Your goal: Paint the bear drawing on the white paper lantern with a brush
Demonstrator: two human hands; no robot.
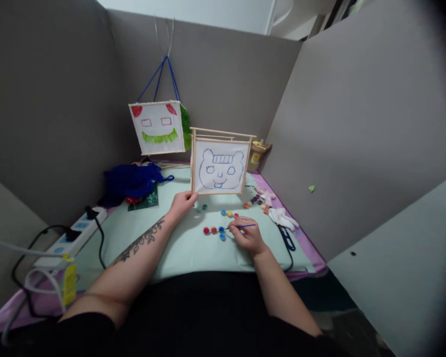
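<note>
My left hand (183, 204) grips the lower left corner of a wooden-framed lantern (221, 171), holding it upright above the table. Its white front panel shows a bear face outlined in blue. In my right hand (247, 235) is a thin blue paintbrush (248, 225), pinched between the fingers, its tip pointing left beside a blue paint pot (221, 230). Red paint pots (207, 230) stand joined to that pot on its left, and another blue pot (222, 237) sits just below. Farther back lies a short row of blue, yellow and red pots (229, 213).
A finished-looking lantern (158, 129) hangs by blue cords at the back left. Blue fabric (128, 182) and a power strip (76, 233) with cables lie left. White gloves (282, 218), dark-handled scissors (287, 239) and more pots are at right. Grey partitions (223, 79) enclose the table.
</note>
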